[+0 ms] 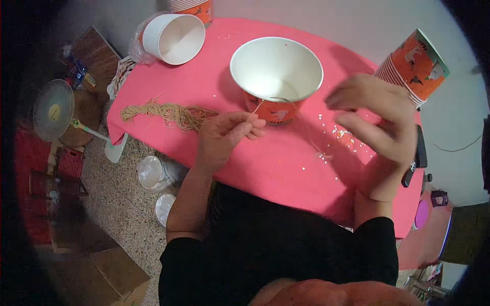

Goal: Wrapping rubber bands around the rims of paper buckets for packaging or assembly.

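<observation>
My left hand point(229, 133) is closed in a pinch on the end of a thin tan cord point(261, 105), just in front of a large white-lined paper bucket point(275, 115) with an orange printed outside. The cord arcs past the bucket's front and down to the pink cloth. Raised at the right is my right hand point(380, 112), slightly blurred, its thumb and curled fingers apart and nothing visible between them. Small white and orange beads or sequins point(344, 136) lie scattered beside it. Left of my left hand lies a bundle of tan cords point(171, 113).
A pink-covered table point(286, 168) holds everything. Stacked paper buckets stand at the back left point(173, 40) and far right point(411, 66). A black remote point(411, 171) lies near the right edge. On the floor at left are white containers point(153, 172) and a fan point(55, 109).
</observation>
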A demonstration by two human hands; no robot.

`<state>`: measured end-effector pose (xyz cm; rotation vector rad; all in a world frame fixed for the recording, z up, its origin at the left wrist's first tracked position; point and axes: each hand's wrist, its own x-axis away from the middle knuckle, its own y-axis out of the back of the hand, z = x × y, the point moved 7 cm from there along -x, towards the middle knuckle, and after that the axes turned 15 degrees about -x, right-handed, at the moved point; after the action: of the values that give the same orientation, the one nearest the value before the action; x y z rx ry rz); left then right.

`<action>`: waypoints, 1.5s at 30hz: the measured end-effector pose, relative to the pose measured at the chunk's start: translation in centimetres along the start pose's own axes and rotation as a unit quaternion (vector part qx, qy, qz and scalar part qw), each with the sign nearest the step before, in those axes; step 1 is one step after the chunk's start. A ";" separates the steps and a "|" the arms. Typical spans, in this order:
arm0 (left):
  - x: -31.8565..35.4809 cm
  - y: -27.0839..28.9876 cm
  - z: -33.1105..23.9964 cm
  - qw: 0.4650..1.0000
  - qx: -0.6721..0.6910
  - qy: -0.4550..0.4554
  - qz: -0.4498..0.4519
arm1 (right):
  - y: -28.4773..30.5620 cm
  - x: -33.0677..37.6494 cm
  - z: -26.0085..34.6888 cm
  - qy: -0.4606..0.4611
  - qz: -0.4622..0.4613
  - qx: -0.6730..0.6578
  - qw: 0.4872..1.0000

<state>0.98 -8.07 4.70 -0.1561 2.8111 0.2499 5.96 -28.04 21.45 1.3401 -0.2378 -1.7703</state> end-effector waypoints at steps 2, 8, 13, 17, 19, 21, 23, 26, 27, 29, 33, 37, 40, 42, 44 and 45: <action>-0.1 0.6 -0.1 0.999 -0.011 0.013 -0.041 | -1.2 0.3 -2.5 -0.180 0.028 -0.009 0.983; -1.0 0.7 -3.7 0.958 -0.183 -0.152 -0.158 | -3.8 0.1 -4.7 -0.143 0.045 0.170 0.974; -2.0 0.6 -5.0 0.977 -0.113 -0.088 -0.159 | -5.1 0.5 -6.0 -0.120 0.069 0.210 0.968; -3.0 0.4 -4.4 0.989 -0.012 -0.041 -0.140 | -4.9 0.4 -5.8 -0.137 0.084 0.173 0.972; -3.2 0.4 -4.4 0.989 -0.032 -0.013 -0.142 | -4.4 0.3 -5.9 -0.172 0.042 0.130 0.976; -3.4 0.3 -4.3 0.988 -0.052 0.015 -0.143 | -4.4 0.1 -5.7 -0.161 0.025 0.119 0.979; -3.5 -0.1 -4.6 0.984 -0.116 0.014 -0.135 | -4.6 -0.2 -5.5 -0.151 0.007 0.108 0.983; -3.6 -0.7 -5.0 0.977 -0.164 0.019 -0.134 | -4.9 -0.7 -4.5 -0.084 -0.022 0.063 0.994; -3.5 -0.7 -4.8 0.977 -0.164 0.018 -0.134 | -5.0 -0.8 -4.4 -0.075 -0.021 0.050 0.996; -3.3 -1.0 -5.1 0.975 -0.172 -0.048 -0.132 | -5.4 -0.9 -4.4 -0.065 -0.021 0.035 0.997; -3.6 -1.0 -4.7 0.976 -0.186 -0.042 -0.106 | -5.4 -1.0 -4.9 -0.053 -0.026 0.033 0.998; -4.0 -0.3 -3.7 0.996 -0.063 0.026 -0.053 | -4.5 -0.4 -7.4 -0.167 -0.072 -0.033 0.983; -4.1 -0.2 -2.8 0.997 0.050 0.047 -0.018 | -4.2 -0.6 -7.4 -0.126 -0.095 -0.034 0.987; -4.2 -0.1 -2.8 0.996 0.080 0.038 -0.014 | -4.1 -0.8 -6.7 -0.070 -0.095 0.002 0.993; -4.2 -0.1 -2.7 0.995 0.088 0.042 -0.005 | -5.1 -1.1 -5.2 0.006 -0.038 0.066 0.997; -4.1 -0.1 -2.7 0.995 0.088 0.043 -0.006 | -5.4 -1.2 -4.9 0.002 -0.045 0.082 0.996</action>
<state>4.05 -8.33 8.53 -0.1466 2.8987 -0.0076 7.39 -22.29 17.06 1.4916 -0.3308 -1.8545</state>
